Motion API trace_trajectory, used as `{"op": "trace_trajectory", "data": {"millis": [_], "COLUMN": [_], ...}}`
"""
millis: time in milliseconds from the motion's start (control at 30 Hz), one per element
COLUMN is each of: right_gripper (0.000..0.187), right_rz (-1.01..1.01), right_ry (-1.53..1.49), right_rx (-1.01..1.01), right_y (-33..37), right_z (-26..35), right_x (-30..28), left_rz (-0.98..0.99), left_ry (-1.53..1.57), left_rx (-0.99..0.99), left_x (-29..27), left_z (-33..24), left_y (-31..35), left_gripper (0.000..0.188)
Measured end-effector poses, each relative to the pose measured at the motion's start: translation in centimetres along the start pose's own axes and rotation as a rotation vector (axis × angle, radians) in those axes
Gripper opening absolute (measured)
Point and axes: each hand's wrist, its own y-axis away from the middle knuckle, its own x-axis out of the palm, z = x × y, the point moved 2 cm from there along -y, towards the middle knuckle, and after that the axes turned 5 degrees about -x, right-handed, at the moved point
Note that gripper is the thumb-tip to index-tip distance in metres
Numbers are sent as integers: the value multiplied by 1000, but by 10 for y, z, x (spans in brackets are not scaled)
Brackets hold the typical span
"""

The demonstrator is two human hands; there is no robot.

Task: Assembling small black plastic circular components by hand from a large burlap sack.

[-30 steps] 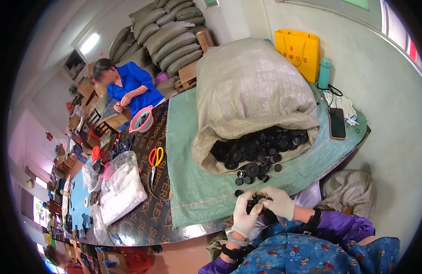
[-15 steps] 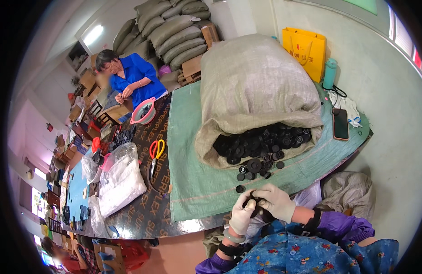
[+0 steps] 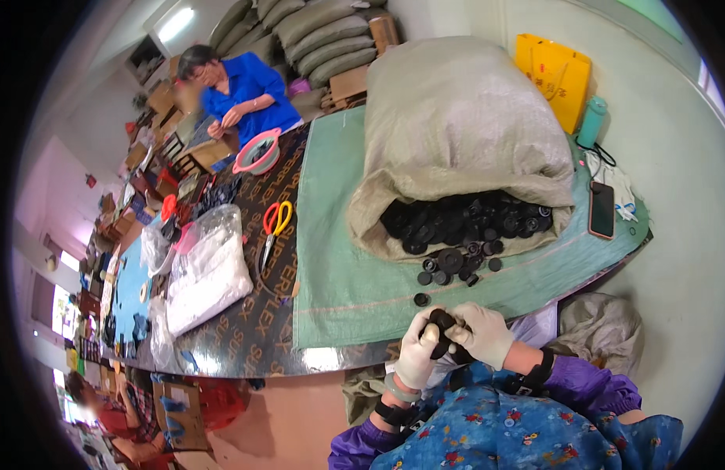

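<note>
My left hand [image 3: 418,350], in a white glove, is closed around small round black parts [image 3: 441,323] in front of my body. Close against it, my right hand [image 3: 483,335], gloved too, pinches at the same black parts with thumb and fingers. How many parts lie between the hands I cannot tell. Just beyond the hands, a loose black cap-like piece [image 3: 422,299] rests on the green woven sheet [image 3: 331,274]. Past it, several more black round pieces [image 3: 450,261] have spilled from the mouth of a large beige woven sack [image 3: 464,117] full of them.
A phone [image 3: 601,210], a turquoise bottle [image 3: 592,121] and a yellow paper bag [image 3: 552,82] stand or lie at the right. Scissors [image 3: 277,219] and a clear bag with white contents [image 3: 210,274] lie left. A person in blue [image 3: 249,94] works beside a pink-rimmed basket [image 3: 258,153].
The view has shifted, so the table and sack sit a little higher and further right. My hands stay together; more of the black parts shows between them.
</note>
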Motion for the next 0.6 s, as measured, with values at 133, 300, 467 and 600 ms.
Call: {"op": "trace_trajectory", "data": {"millis": [133, 300, 467, 600], "right_gripper": [36, 33, 27, 26], "right_rz": [125, 416, 167, 61], "right_ry": [-270, -645, -573, -585], "right_rx": [287, 503, 491, 538], "right_y": [-3, -6, -5, 2], "right_z": [-5, -8, -31, -52], "right_x": [20, 4, -21, -37], "left_rz": [-302, -97, -183, -720], "left_ry": [-774, -699, -76, -64], "left_rx": [346, 211, -20, -389], "left_x": [-11, -31, -120, -209], "left_z": [13, -9, -16, 79], "left_y": [5, 42, 135, 203], "left_gripper": [59, 52, 49, 49]}}
